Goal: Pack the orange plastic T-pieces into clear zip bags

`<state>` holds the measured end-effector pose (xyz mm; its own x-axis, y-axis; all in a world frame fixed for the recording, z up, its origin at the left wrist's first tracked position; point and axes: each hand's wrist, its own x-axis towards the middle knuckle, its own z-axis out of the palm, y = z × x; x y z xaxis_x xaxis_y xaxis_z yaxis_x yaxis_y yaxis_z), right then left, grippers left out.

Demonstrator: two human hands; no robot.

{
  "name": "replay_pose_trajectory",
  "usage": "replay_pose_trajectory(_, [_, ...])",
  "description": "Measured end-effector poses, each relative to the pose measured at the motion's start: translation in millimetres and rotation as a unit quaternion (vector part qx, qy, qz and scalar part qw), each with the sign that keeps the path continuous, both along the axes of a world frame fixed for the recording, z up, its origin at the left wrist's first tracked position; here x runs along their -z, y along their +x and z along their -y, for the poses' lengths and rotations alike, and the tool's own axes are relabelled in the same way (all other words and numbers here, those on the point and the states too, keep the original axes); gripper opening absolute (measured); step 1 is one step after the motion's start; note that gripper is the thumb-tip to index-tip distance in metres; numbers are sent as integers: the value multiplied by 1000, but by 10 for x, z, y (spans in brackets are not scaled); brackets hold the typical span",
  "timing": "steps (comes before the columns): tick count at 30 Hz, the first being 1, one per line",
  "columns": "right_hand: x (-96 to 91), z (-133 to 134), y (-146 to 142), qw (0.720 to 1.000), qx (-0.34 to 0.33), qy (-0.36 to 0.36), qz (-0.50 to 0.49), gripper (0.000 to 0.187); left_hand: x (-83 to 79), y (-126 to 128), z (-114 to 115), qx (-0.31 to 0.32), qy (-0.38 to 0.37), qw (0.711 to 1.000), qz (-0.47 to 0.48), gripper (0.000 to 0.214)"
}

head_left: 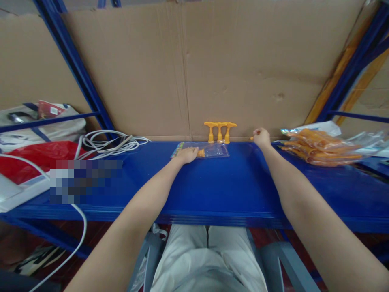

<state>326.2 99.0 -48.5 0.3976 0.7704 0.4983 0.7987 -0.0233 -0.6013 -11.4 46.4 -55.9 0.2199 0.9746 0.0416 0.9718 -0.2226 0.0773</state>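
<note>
My left hand (pixel 187 155) lies flat on a clear plastic bag (pixel 217 151) with a colourful header at its left end. A small orange plastic piece (pixel 201 153) shows at my left fingertips; whether it is inside the bag I cannot tell. Just behind the bag, three orange T-shaped plastic pieces (pixel 219 132) stand upright side by side near the cardboard. To the right, near the back edge, my right hand (pixel 261 137) is closed on an orange plastic piece (pixel 252 138). Only its tip sticks out; the rest is hidden by the fingers.
Clear bags of orange plastic pieces (pixel 319 148) are piled at the right of the blue table (pixel 225 190). Coiled white cable (pixel 114 144), a red bag (pixel 42 156) and a cloth bag (pixel 60 125) lie at the left. A cardboard wall (pixel 227 61) closes off the back.
</note>
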Motion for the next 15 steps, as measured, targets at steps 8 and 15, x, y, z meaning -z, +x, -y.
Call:
replay_pose_trajectory(8, [-70,171,-33,993,-27,58,94,10,14,-9,-27,-6,1,1000,-5,68])
replay_pose_trajectory(15, [-95,383,-150,980,-159,114,44,16,38,-37,-79,-3,-2,1000,-7,67])
